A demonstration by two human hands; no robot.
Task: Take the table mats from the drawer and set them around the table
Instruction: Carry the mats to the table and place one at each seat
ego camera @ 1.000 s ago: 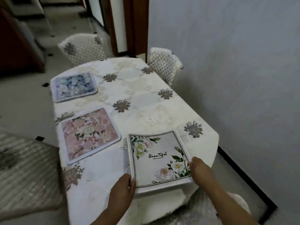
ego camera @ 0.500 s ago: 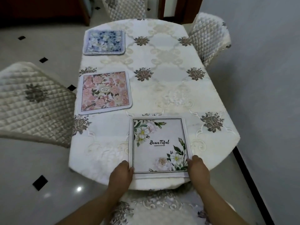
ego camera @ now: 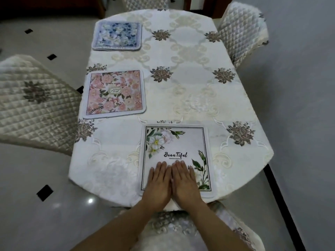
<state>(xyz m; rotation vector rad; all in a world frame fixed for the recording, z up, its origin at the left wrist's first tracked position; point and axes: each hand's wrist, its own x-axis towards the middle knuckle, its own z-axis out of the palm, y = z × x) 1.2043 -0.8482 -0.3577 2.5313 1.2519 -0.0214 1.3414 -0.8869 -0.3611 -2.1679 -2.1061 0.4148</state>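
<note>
At the near edge of the worktop (ego camera: 112, 180), smoothing down the white "Beautiful" mat (ego camera: 175, 142), by the look of it. Left hand (ego camera: 159, 183) and right hand (ego camera: 184, 182) flat on its near half, palms down, side by side and touching, fingers straight and together, gripping nothing. Mat square to the near edge, its near border at the rim, its far half bare beyond the fingertips. Pink floral mat (ego camera: 115, 94) lying along the left edge, blue floral mat (ego camera: 117, 36) toward the far left corner, both well apart from the hands. Right edge without any mat. Next, probably: sweeping the palms outward to flatten the cloth, then lifting off and fetching further mats for the right-side seats. No drawer or spare mats in view.
</note>
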